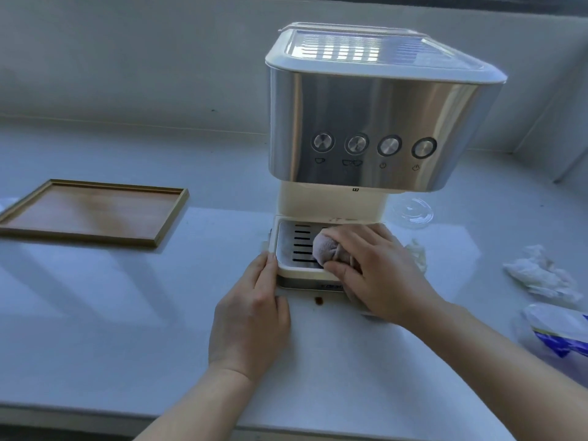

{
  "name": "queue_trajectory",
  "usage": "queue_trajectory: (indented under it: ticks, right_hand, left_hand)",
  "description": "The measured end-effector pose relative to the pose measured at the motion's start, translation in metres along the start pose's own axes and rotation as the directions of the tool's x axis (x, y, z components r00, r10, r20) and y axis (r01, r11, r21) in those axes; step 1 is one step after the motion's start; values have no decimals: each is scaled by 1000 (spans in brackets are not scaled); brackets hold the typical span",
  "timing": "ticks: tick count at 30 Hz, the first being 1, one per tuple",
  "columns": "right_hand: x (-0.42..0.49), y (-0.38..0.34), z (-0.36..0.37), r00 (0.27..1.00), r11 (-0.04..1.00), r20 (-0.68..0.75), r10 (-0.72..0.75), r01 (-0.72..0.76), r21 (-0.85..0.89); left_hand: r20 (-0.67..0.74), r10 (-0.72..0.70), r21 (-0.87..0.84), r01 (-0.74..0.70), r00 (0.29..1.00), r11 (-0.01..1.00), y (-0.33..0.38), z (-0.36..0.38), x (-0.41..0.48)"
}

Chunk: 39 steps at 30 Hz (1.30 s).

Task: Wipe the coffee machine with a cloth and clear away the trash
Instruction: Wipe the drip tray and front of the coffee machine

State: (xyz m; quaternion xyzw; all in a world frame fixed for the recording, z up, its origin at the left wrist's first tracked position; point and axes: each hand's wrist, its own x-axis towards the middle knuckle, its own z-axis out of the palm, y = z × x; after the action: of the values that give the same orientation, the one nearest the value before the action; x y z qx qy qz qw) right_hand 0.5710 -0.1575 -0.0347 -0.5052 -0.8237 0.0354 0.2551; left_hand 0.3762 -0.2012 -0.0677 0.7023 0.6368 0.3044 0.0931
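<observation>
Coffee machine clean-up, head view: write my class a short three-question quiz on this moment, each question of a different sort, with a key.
1. True or false: the right hand presses the cloth on the drip tray of the coffee machine.
2. Multiple choice: the left hand is (a) lifting the wooden tray, (b) resting against the drip tray's left edge, (c) pressing a button.
3. Short answer: what lies on the counter just in front of the machine, between the hands?

Key:
1. True.
2. b.
3. A small brown stain.
</observation>
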Motion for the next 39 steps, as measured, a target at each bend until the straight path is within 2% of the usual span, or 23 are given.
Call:
queue_trajectory:
  ticks: [2, 6, 10, 13, 16, 19, 22, 24, 28, 31, 36, 39]
  right_hand:
    - [-4, -7, 3, 999, 999, -24, 37, -38, -36]
    - [-28, -15, 10, 999, 1000, -39, -9, 8, -26]
    - [-3, -4, 3, 973, 974, -45, 226, -225, 14]
    - [5, -3, 6, 951, 955, -85, 296, -297, -1]
    - [2, 6, 6, 907, 918, -174, 384, -395, -36]
    - [18, 6, 10, 868, 887, -206, 453, -461, 9]
    - [29, -4, 19, 915, 920, -174, 363, -381, -86]
    - [28, -2, 14, 935, 937, -130, 331, -342, -70]
    - [16, 16, -3, 900, 909, -190, 392, -410, -66]
    - [22, 8, 6, 905, 920, -195, 377, -391, -37]
    - [45, -17, 17, 979, 983, -138, 148, -131, 125]
    - [58, -22, 22, 995, 994, -70, 73, -67, 86]
  left_hand:
    - [-4, 7, 9, -7, 1000, 1000, 0, 0, -1]
    - [-8, 5, 7, -5, 1000, 1000, 0, 0, 0]
    - [2, 14, 20, -15, 1000, 1000, -2, 2, -1]
    - [39, 25, 39, -26, 999, 999, -1, 1, 0]
    - [107, 180, 151, -195, 978, 969, 2, 1, 2]
    - [168, 203, 177, -233, 965, 956, 2, 4, 4]
    - [174, 190, 167, -220, 966, 961, 2, 5, 3]
    - [165, 182, 156, -208, 969, 966, 2, 4, 2]
    - [152, 182, 127, -202, 972, 971, 3, 4, 3]
    - [143, 181, 104, -196, 973, 975, 3, 5, 3]
    - [128, 177, 96, -190, 976, 977, 2, 5, 3]
    - [128, 173, 97, -186, 977, 978, 1, 5, 4]
